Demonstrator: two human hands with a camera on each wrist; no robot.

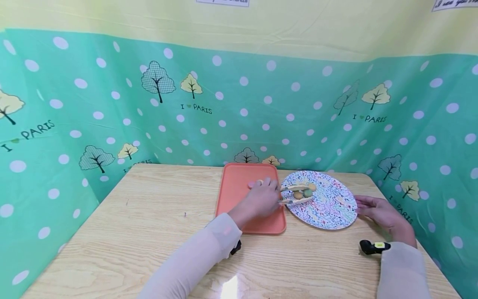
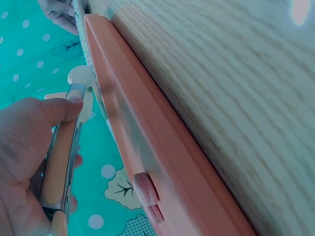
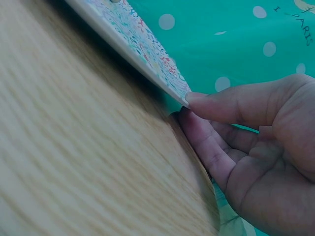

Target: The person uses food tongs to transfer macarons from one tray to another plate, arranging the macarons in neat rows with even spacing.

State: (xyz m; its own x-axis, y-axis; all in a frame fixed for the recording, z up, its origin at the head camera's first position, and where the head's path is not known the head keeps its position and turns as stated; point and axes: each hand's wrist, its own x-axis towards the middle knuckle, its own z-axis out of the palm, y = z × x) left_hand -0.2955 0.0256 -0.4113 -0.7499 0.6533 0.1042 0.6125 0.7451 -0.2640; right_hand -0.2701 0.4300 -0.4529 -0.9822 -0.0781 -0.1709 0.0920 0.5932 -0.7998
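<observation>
My left hand (image 1: 261,198) grips a pair of tongs (image 2: 61,162) with tan handle panels, its thumb along the upper arm. The tongs reach rightward over a round plate (image 1: 332,207) patterned with coloured squiggles. At their tips sit small rounded pieces: a green one (image 1: 308,193), a brownish one (image 1: 298,194) and a yellowish one (image 1: 311,187). Whether the tips squeeze any of them, I cannot tell. My right hand (image 1: 382,214) pinches the plate's right rim between thumb and fingers; in the right wrist view that edge stands above the table.
Left of the plate lies an orange-red rectangular tray (image 1: 233,199), partly under my left forearm. Small pink pieces (image 2: 145,189) lie in it. The wooden table (image 1: 149,232) meets a green dotted curtain (image 1: 209,141) at the back and sides.
</observation>
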